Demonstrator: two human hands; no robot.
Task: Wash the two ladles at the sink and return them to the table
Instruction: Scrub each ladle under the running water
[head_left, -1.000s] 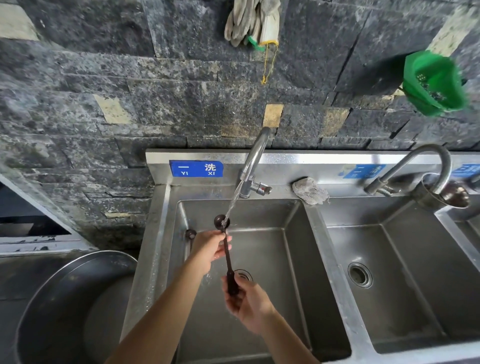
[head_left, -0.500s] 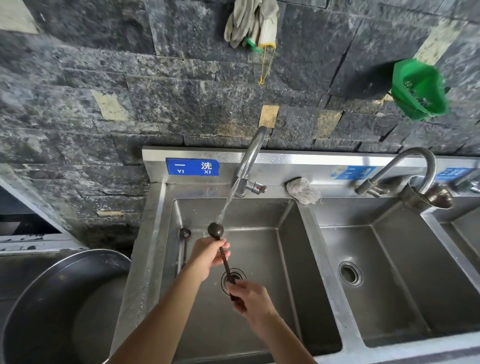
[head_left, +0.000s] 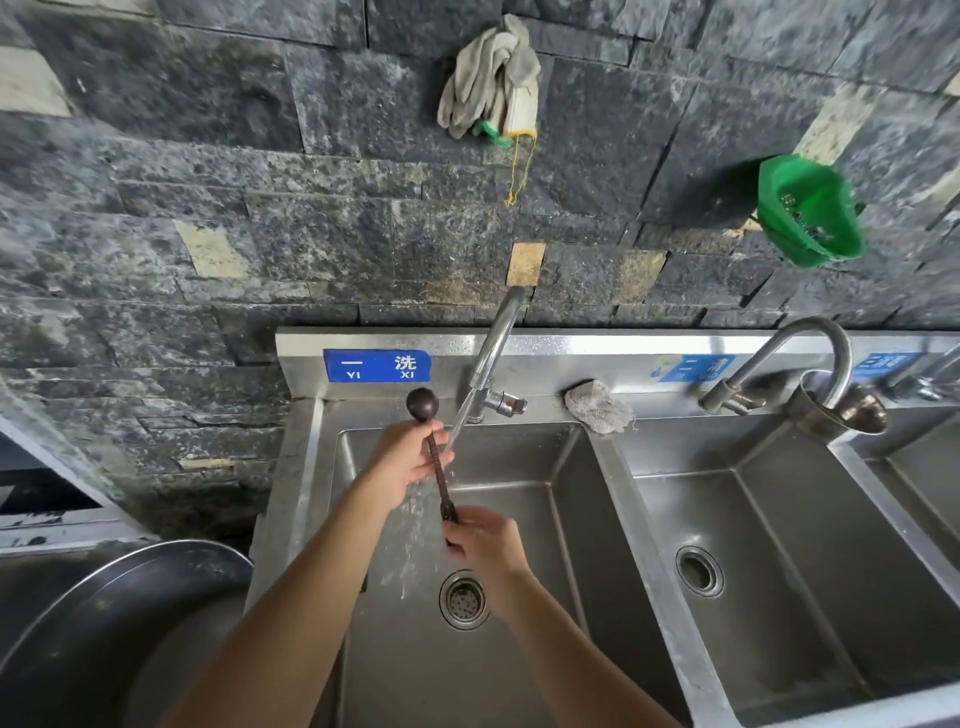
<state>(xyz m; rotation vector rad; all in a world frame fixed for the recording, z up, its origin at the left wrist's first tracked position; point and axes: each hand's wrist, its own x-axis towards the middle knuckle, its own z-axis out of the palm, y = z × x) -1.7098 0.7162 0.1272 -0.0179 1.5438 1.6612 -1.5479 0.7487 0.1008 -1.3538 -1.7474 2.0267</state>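
Plainly, fingers of left hand (head_left: 413, 462) and right hand (head_left: 485, 545) wrap the ladle (head_left: 422, 402) below the tap (head_left: 493, 349); wet, it could slip.

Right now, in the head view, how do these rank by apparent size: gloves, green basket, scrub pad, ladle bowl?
Largest: gloves and green basket, too alike to rank.
Then: scrub pad.
Smallest: ladle bowl.

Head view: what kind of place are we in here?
Probably the wash-up area of a commercial or canteen kitchen: a long stainless steel sink with several basins, blue labels above the basins, and work gloves hung on the stone wall.
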